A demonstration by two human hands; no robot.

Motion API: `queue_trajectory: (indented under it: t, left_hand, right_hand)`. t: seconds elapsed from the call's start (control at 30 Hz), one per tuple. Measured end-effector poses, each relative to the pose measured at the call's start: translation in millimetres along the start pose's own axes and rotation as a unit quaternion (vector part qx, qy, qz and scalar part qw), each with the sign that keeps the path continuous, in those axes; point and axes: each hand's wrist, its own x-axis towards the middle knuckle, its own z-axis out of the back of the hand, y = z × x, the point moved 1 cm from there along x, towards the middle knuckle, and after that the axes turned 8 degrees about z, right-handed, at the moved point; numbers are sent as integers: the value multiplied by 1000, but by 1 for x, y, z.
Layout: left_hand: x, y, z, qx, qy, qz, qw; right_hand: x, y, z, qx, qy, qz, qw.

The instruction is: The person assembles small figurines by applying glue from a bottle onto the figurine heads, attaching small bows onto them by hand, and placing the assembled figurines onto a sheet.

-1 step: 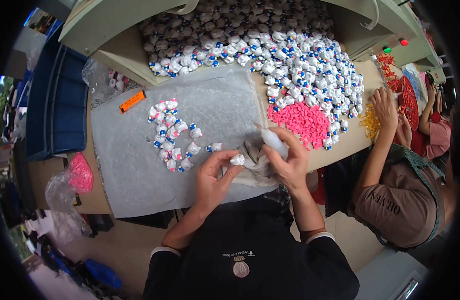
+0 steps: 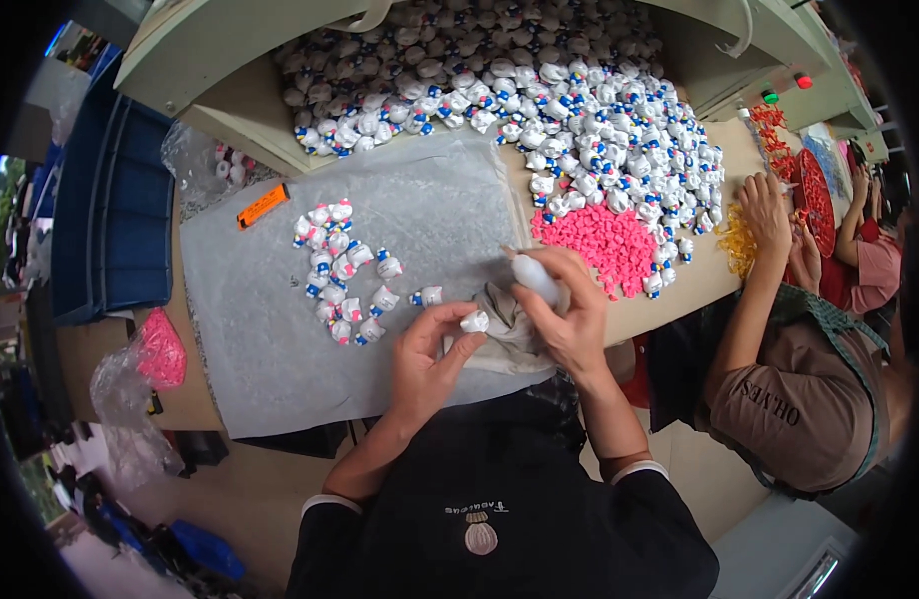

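Observation:
Between thumb and fingers, my left hand [image 2: 427,364] pinches a small white figurine [image 2: 474,321] over the near edge of the paper-like sheet [image 2: 250,329]. My right hand [image 2: 577,324] is closed round a small white squeeze bottle [image 2: 534,280] with a thin nozzle, which points up and left, away from the figurine. A crumpled greyish cloth [image 2: 509,347] lies beneath and between the hands. Left of them, several white figurines with blue and pink parts [image 2: 331,265] lie on the sheet; one single figurine [image 2: 427,296] rests just beyond my left hand.
A large heap of figurines [image 2: 619,150] fills the back, under a shelf [image 2: 210,60]. Small pink pieces [image 2: 604,245] are piled at its near edge. An orange box-like item [image 2: 264,206] and a blue crate [image 2: 115,210] are left. A co-worker's hand [image 2: 766,215] works at right.
My right hand and the bottle have shifted slightly left, toward the figurine. My left hand keeps its pinch and has hardly moved.

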Motion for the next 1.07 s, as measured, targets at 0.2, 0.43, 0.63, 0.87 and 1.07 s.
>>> queue_trajectory:
  t: [0.2,0.43,0.63,0.87,1.07]
  left_hand:
    - [-6,-1,-6,-85,35,81,992]
    - [-13,-5,0,93,-37,-78,992]
    - [-8,-16,-22,-71,65,32,995]
    - [-5,-14,-23,-122,92,74,985]
    - [10,-4,-25,-84,82,66,991]
  right_hand:
    - [5,-13,-32,-15,39,-57,997]
    - [1,-11,17,-209,-39,35,976]
    - [2,-25,32,-333,-9,13,943]
    - [-2,-24,33,-308,19,-2,951]
    - [-2,-14,38,-180,11,-19,983]
